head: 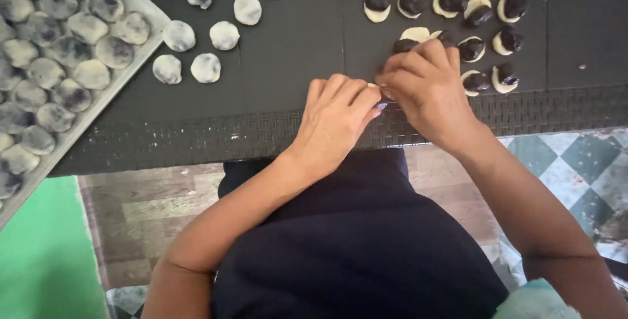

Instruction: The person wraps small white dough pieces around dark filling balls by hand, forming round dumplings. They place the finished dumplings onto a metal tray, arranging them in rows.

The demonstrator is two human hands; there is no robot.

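Note:
My left hand [337, 116] and my right hand [425, 87] meet over the near edge of a dark table [288, 57]. Their fingertips pinch together around a small piece of pale dough [374, 86], of which only a sliver shows between the fingers. Just beyond my right hand lie several open dough rounds [472, 48], each topped with a dark filling ball. To the left on the table sit several closed, floury dough balls [206, 67].
A metal tray [140, 2] at the left holds several finished dough balls with dark patches. The table's front edge has a woven strip [216, 137]. Below are a wooden floor, a green mat [46, 247] and checked tiles [575, 162].

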